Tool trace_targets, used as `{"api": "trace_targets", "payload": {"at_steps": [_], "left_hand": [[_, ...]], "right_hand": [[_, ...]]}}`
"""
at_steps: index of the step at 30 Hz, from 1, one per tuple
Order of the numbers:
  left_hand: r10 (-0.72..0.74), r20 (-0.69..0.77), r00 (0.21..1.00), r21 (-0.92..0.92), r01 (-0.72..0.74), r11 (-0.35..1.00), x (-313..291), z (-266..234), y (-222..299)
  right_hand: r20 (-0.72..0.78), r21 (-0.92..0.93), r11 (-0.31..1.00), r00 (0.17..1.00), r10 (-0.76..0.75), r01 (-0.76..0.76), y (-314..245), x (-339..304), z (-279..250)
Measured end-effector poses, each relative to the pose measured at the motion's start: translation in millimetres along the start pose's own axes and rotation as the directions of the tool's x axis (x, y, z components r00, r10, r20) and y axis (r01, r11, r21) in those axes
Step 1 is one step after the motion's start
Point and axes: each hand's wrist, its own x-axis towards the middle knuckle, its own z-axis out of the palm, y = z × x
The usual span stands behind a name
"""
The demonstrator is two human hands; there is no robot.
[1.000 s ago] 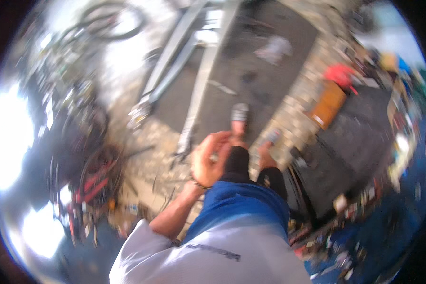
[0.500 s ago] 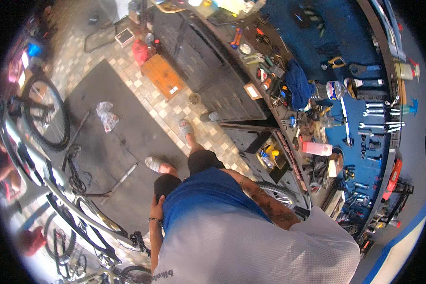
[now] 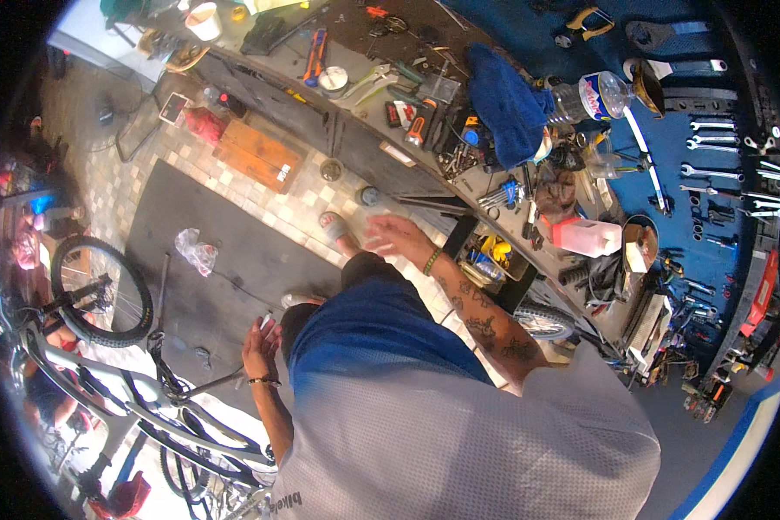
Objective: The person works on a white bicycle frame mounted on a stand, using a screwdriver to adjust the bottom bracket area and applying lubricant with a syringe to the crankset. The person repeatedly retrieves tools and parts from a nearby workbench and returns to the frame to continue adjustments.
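My right hand is held out in front of me near the workbench's lower shelf, its fingers apart and touching nothing. Lower and to the left, my left hand hangs over the dark mat, fingers loosely bent and apart. A small pale patch shows at its fingertips; I cannot make out what it is. Left of that hand is a bicycle with a pale frame. A crumpled clear plastic bag lies on the mat. On the right runs the cluttered workbench.
On the bench are a blue cloth, a clear plastic bottle and a pinkish jug. Wrenches hang on the blue tool board. An orange-brown wooden board is on the tiled floor. Another person is behind the bicycle.
My left hand has come off my thigh and out to the left. My right forearm has swung forward, bringing the hand into view. The view has shifted, with the bench appearing closer.
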Motion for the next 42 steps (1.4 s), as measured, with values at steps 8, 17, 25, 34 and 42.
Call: {"api": "trace_targets", "payload": {"at_steps": [8, 17, 25, 34, 42], "left_hand": [[-0.027, -0.035, 0.999, 0.182, 0.033, 0.983, 24.0, 28.4, -16.2], [0.006, -0.058, 0.998, 0.161, 0.003, 0.987, 45.9, 19.8, -37.4], [0.137, -0.109, 0.985, 0.517, -0.061, 0.854, 73.6, -38.1, -51.6], [-0.100, -0.109, 0.989, 0.377, 0.134, 0.916, 74.7, -85.2, -85.3], [-0.068, -0.096, 0.993, 0.521, 0.108, 0.847, 50.1, -23.2, -38.8]], "right_hand": [[-0.245, -0.202, 0.814, 0.777, -0.580, 0.544, -96.7, -2.3, -36.4], [-0.461, -0.848, 0.503, 0.233, -0.856, 0.169, -41.7, -87.0, -152.1], [-0.766, -0.643, 0.766, -0.033, -0.642, 0.024, -3.7, -149.6, -253.6], [-0.606, -0.791, 0.611, 0.182, -0.775, -0.031, 5.0, -109.6, -205.0], [-0.578, -0.814, 0.575, 0.209, -0.789, -0.080, -28.0, -91.8, -184.5]]}}
